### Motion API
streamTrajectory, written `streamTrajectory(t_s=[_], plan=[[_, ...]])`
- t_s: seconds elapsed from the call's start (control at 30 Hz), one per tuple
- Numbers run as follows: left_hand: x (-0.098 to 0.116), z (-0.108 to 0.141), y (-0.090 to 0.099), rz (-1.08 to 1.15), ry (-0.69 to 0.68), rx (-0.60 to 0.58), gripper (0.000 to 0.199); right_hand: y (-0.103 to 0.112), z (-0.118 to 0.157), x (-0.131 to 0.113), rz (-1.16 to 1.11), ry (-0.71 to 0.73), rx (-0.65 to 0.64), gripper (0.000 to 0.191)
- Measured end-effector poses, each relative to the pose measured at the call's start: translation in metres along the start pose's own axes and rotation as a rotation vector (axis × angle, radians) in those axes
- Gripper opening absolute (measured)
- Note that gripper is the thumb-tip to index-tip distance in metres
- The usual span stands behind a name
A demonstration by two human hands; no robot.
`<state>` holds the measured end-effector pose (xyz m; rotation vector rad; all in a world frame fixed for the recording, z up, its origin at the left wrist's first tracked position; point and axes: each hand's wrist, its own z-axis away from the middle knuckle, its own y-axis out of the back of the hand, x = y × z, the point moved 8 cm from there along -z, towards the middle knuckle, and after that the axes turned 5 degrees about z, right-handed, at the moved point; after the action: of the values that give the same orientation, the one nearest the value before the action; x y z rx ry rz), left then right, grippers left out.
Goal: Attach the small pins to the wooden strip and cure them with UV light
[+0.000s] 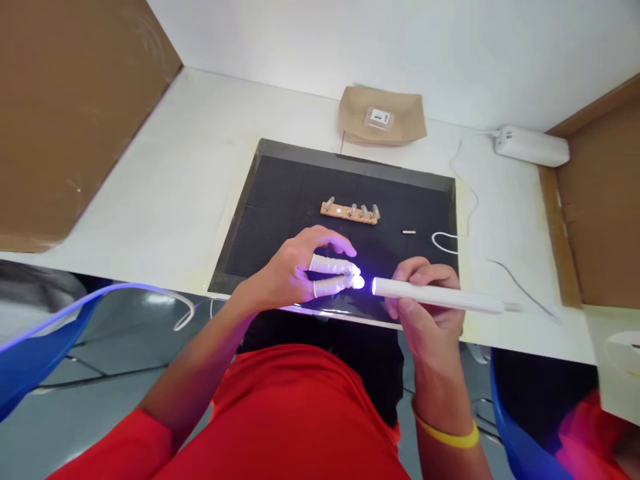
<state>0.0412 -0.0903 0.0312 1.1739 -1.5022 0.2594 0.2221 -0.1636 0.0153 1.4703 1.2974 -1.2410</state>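
My left hand (299,270) reaches over the front of the black mat (295,187), white finger cots (331,265) on its thumb and a finger. Those two tips are pinched together. Bright violet glare hides whatever is between them. In my right hand (434,320) is a white pen-shaped UV light (450,296), held roughly level. Its lit end points left at the pinched fingertips, with a small gap between. Farther back on the mat lies a tan strip (345,213) with several clear, rounded pieces standing on it. A small black-and-white stick (409,232) rests to its right.
Behind the mat stands a brown paper tray (355,123) with a small clear labelled box (379,119) in it. At the right are a white power adapter (531,145) and a loose white cable (445,235). Cardboard panels (80,113) border the table.
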Motion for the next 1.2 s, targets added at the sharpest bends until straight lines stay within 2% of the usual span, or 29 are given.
streamTrajectory(t_s=[0.07,0.13,0.27,0.4,0.6,0.73,0.83,1.0,1.2], plan=[[0.011,0.002,0.000,-0.114,-0.111,0.099,0.011,-0.001,0.011,-0.003,0.033,0.023,0.128,0.018],[0.017,0.006,0.000,-0.240,-0.163,0.223,0.004,-0.003,0.022,-0.005,0.079,0.041,0.246,0.019],[0.017,0.013,-0.001,-0.385,-0.115,0.422,0.006,-0.012,0.037,-0.008,0.128,0.095,0.416,0.022],[0.016,0.015,-0.005,-0.422,-0.104,0.529,0.008,-0.020,0.041,-0.006,0.177,0.121,0.455,0.025],[0.002,0.011,-0.013,-0.425,-0.054,0.554,0.008,-0.017,0.033,0.004,0.280,0.136,0.461,0.029],[-0.010,0.009,-0.016,-0.456,-0.021,0.550,0.012,-0.020,0.025,0.004,0.415,0.225,0.445,0.031],[-0.016,0.009,-0.016,-0.474,-0.004,0.551,0.011,-0.023,0.025,0.007,0.509,0.234,0.430,0.037],[-0.021,0.009,-0.016,-0.464,0.014,0.563,0.006,-0.024,0.032,0.010,0.601,0.245,0.405,0.045],[-0.022,0.010,-0.016,-0.441,0.025,0.574,0.012,-0.028,0.035,0.012,0.648,0.262,0.344,0.048]])
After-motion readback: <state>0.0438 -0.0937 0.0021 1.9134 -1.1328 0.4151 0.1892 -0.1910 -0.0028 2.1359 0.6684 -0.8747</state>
